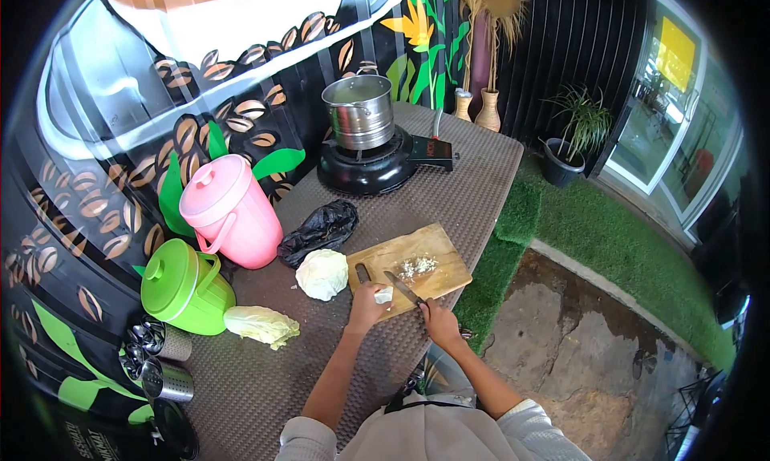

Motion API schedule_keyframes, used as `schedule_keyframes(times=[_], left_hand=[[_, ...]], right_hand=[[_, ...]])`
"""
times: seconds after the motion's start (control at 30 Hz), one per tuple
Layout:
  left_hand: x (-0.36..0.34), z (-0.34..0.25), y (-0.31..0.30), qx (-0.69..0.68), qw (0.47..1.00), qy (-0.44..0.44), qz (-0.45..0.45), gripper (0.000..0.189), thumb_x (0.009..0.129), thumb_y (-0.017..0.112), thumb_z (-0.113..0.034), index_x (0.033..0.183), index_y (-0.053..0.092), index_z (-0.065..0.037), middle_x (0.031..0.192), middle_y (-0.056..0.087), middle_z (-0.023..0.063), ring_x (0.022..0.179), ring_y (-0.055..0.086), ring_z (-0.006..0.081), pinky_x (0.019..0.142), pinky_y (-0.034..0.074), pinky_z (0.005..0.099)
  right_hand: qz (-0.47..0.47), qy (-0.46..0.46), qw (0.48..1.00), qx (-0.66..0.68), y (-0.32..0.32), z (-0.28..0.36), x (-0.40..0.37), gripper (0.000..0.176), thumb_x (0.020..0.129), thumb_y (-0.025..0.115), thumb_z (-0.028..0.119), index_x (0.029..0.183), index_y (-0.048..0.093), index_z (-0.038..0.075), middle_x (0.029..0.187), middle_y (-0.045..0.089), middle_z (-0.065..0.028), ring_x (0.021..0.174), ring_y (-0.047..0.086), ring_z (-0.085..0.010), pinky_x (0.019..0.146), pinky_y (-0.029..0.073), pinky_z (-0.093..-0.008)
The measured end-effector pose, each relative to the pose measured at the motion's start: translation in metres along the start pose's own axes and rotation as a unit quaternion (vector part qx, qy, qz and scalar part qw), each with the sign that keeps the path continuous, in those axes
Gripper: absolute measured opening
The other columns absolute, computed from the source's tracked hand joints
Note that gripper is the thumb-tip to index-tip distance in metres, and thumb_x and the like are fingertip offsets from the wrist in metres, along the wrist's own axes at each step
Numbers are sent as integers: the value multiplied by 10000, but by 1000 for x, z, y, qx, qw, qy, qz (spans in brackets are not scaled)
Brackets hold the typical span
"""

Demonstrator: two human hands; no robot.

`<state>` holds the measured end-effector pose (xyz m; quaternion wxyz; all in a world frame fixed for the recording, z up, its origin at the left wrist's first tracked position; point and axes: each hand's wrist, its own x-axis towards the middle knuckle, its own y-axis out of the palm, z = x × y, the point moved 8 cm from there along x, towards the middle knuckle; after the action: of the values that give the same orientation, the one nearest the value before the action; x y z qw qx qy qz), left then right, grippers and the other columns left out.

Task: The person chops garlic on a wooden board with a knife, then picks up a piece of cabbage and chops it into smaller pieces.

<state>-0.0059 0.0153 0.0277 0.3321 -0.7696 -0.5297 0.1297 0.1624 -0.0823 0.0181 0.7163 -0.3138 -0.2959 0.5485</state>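
Left hand point(367, 305): fingers grip a white piece point(383, 296) at the board's 7 o'clock side, probably to steady it.
Right hand point(439, 320): fingers wrap the handle of the knife point(399, 283), blade toward 10 o'clock, seemingly for control.
Cutting board point(447, 263): flat on the counter point(265, 381), likely shielding its surface.
Round cabbage point(322, 275): beside the board at 9 o'clock, presumably for easy reach.

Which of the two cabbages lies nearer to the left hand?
The round, pale cabbage, beside the cutting board; the long, leafy cabbage lies farther off, beside the green jug.
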Motion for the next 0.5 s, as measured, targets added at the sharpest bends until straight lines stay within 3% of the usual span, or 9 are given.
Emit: schedule_keyframes(times=[0.17, 0.37, 0.5], left_hand=[[-4, -4, -7, -2, 998, 13, -60, 366, 642, 758, -127, 971, 669, 7, 929, 628, 189, 917, 575, 362, 838, 448, 409], [-1, -7, -4, 11, 995, 9, -98, 341, 659, 735, -135, 964, 675, 5, 962, 644, 181, 961, 562, 337, 853, 446, 403], [-2, -19, 1, 22, 993, 38, -106, 337, 669, 726, -140, 968, 675, 7, 976, 647, 169, 972, 555, 328, 857, 447, 397]], right_hand=[[-42, 28, 998, -39, -15, -11, 10, 297, 963, 438, 307, 917, 513, 23, 652, 603, -243, 609, 603, -431, 529, 477, -519], [-19, -28, 999, -34, -8, -3, 2, 305, 964, 436, 318, 908, 512, 28, 642, 600, -243, 597, 599, -435, 514, 481, -512], [-37, 10, 999, -38, -14, -17, 12, 300, 963, 442, 310, 895, 514, 27, 637, 591, -249, 600, 597, -437, 517, 476, -517]])
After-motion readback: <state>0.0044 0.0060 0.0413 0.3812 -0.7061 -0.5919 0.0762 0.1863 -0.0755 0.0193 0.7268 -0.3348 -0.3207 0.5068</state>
